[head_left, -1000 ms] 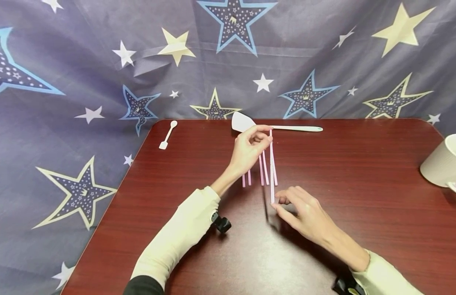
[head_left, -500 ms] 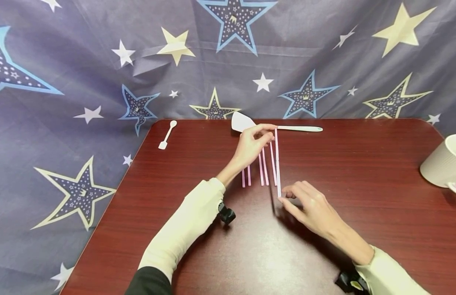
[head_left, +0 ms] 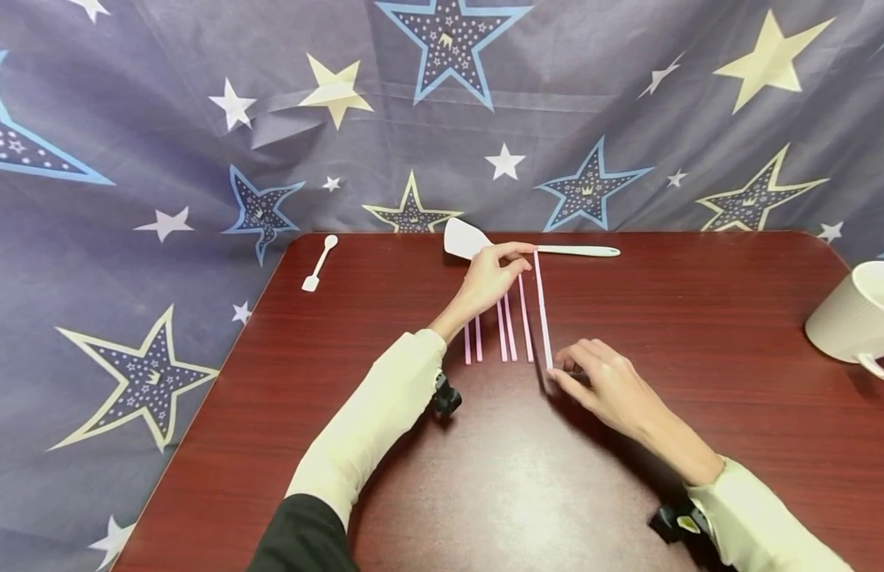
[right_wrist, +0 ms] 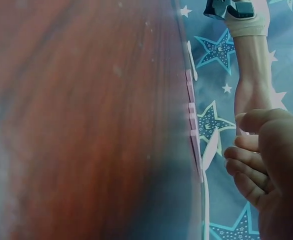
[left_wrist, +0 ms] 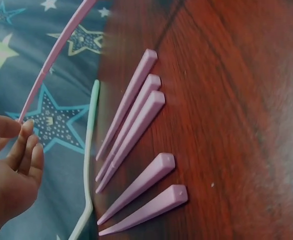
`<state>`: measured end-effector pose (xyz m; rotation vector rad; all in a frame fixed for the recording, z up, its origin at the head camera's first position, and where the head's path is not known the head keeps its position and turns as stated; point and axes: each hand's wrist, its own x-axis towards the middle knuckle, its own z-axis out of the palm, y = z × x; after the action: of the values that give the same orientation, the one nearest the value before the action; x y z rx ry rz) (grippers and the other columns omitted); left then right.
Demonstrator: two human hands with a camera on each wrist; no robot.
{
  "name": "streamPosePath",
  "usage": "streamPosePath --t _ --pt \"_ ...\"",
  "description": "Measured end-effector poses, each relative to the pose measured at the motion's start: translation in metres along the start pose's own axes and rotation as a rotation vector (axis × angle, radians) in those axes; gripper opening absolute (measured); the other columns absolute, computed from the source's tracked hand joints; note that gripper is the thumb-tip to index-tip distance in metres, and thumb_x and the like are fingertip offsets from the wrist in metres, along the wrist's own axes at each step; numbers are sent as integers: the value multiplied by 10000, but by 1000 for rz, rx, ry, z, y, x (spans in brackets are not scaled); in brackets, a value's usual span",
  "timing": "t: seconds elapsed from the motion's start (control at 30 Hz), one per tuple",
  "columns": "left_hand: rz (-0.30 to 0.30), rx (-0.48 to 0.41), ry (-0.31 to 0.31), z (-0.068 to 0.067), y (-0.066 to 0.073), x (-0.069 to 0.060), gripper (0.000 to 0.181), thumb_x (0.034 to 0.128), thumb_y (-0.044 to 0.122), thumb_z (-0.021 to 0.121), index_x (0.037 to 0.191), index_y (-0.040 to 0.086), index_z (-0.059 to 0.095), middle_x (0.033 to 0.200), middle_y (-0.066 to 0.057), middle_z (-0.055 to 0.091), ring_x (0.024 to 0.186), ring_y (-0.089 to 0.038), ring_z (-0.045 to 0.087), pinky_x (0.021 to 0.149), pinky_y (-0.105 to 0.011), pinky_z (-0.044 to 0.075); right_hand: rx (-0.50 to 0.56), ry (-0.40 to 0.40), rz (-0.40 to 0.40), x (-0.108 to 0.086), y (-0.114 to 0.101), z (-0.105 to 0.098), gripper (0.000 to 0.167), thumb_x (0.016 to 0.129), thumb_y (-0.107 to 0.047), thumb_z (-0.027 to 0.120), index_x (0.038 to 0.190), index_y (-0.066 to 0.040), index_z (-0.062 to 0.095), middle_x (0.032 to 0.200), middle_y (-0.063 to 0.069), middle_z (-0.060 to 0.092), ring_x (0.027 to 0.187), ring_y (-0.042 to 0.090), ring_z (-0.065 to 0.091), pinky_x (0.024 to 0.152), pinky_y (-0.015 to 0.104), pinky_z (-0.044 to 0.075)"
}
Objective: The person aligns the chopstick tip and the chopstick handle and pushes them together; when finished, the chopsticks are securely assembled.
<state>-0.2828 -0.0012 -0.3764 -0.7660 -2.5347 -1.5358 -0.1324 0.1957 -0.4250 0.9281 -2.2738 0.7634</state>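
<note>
A pink chopstick (head_left: pixel 542 310) is held above the table between my two hands. My left hand (head_left: pixel 488 274) pinches its far, thin end; my right hand (head_left: pixel 606 389) pinches its near, thicker end. In the left wrist view the held chopstick (left_wrist: pixel 49 62) runs up from the left fingertips and out of frame. Several more pink chopsticks lie on the table left of it, one chopstick (head_left: pixel 526 318) nearest, with a pair (left_wrist: pixel 145 210) somewhat apart from the rest. My left hand hides their far ends in the head view. The right wrist view barely shows the held chopstick.
A white spatula (head_left: pixel 580 251) with a pale green handle lies along the table's back edge, behind my left hand. At the back left lies a small white spoon-like tool (head_left: pixel 320 264). A white mug (head_left: pixel 859 314) stands at the right edge. A star-patterned cloth (head_left: pixel 198 143) hangs behind.
Both hands have carried the chopstick rightward, away from the lying ones. Its near end has moved farther from me, and it now slants slightly, near end to the right.
</note>
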Motion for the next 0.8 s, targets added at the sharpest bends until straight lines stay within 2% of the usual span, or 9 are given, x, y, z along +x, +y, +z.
streamPosePath --t 0.1,0.23,0.4,0.6,0.8 --pt "-11 32 -25 2 -4 5 301 988 8 604 1254 55 736 979 -96 758 722 -157 542 704 -232 397 -8 -27 20 1 4 1 111 927 -165 742 903 -74 682 831 14 634 769 179 617 652 391 526" --pt "-5 70 -45 3 -9 11 299 990 -2 610 1256 48 736 989 -113 761 798 -180 598 740 -234 418 -34 -69 50 3 6 3 148 835 -62 811 893 -89 679 824 11 630 772 182 619 655 403 532" --pt "-20 113 -74 3 -16 16 316 980 -9 594 1255 48 738 1016 -126 764 840 -152 631 759 -230 438 -62 -116 68 7 10 5 148 848 -70 814 881 -82 671 802 14 607 760 185 592 654 403 521" --pt "-50 160 -100 5 -26 21 326 992 -14 553 1252 43 742 1042 -161 759 810 -142 615 690 -232 409 -64 -154 83 9 15 9 134 860 -65 808 876 -72 675 786 7 603 745 187 593 647 406 517" --pt "-54 216 -110 10 -29 26 322 988 -18 560 1238 51 751 1068 -110 763 771 -126 569 714 -230 407 -50 -175 106 11 17 12 122 866 -50 808 886 -65 689 808 15 639 772 215 633 671 423 539"
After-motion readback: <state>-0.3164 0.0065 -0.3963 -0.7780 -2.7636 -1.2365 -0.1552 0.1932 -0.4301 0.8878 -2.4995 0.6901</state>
